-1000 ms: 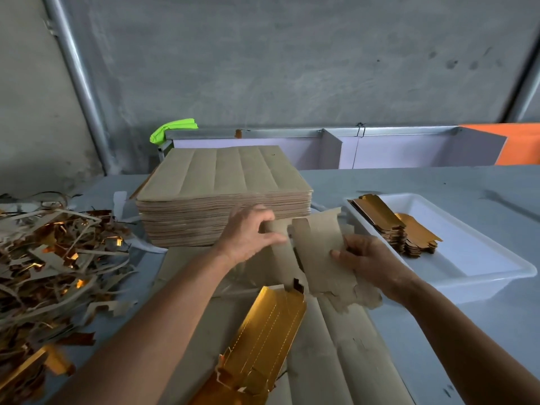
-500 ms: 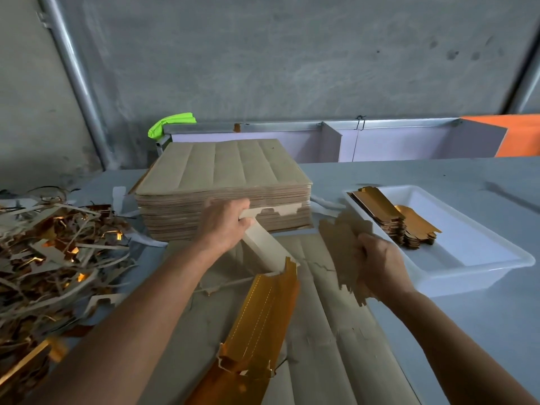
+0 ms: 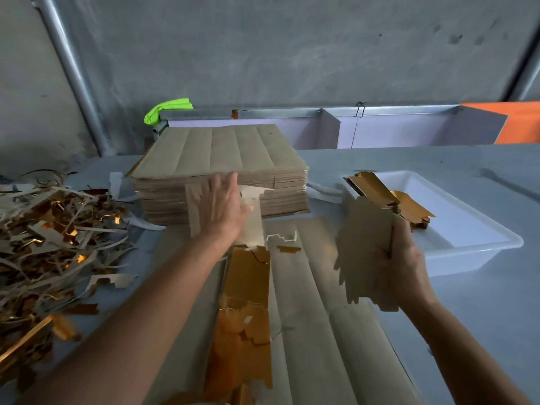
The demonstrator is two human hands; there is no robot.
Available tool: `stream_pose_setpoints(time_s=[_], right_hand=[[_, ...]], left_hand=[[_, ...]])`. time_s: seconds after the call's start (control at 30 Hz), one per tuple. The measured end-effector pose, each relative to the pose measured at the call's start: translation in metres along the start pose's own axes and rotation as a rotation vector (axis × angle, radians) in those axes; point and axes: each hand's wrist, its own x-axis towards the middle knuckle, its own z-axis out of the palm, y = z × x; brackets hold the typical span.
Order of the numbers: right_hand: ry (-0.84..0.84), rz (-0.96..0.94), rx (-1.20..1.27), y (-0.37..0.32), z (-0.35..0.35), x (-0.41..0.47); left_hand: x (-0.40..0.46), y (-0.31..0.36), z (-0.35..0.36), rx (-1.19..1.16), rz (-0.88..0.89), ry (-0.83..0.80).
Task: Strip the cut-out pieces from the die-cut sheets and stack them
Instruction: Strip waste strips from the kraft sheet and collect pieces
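Two hands worked one die-cut sheet (image 3: 309, 311) lying flat on the table (image 3: 438, 159).

The left hand (image 3: 219, 211) gripped one loosened brown strip (image 3: 198, 211) in front of the single tall stack of uncut sheets (image 3: 222, 153). The right hand (image 3: 400, 267) clasped one bundle of stripped pieces (image 3: 362, 247) upright beside the one white tray (image 3: 467, 244), which held two gold stacks (image 3: 377, 188). One gold-faced piece (image 3: 245, 302) lay on the sheet; one scrap heap (image 3: 43, 244) sat at left.

Grey table (image 3: 438, 159): sheet stack (image 3: 222, 159), white tray (image 3: 473, 258), scrap pile (image 3: 43, 244).
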Motion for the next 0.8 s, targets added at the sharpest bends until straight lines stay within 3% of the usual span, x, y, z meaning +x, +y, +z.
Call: stream_pose_setpoints(time_s=[0.13,0.2,0.27,0.33,0.57,0.7,0.8], right_hand=[[-0.122,-0.012,0.054,-0.007,0.017,-0.013],[-0.175,0.045,0.077,-0.011,0.027,-0.015],[-0.208,0.003,-0.055,-0.017,0.038,-0.015],[-0.215,-0.038,-0.210,-0.024,0.047,-0.017],[-0.271,0.017,-0.188,-0.043,0.059,-0.020],[-0.445,0.043,-0.152,-0.054,0.072,-0.018],[-0.463,0.190,-0.047,-0.061,0.084,-0.018]], left_hand=[[-0.044,-0.001,0.009,-0.030,-0.054,0.024],[-0.069,-0.001,0.016,-0.067,-0.157,-0.185],[-0.085,-0.001,0.022,-0.045,-0.245,-0.431],[-0.092,-0.002,0.024,-0.033,-0.280,-0.539],[-0.091,0.005,0.018,-0.425,-0.366,-0.323],[-0.094,0.022,0.009,-0.819,-0.426,-0.335],[-0.099,0.039,0.002,-1.016,-0.403,-0.372]])
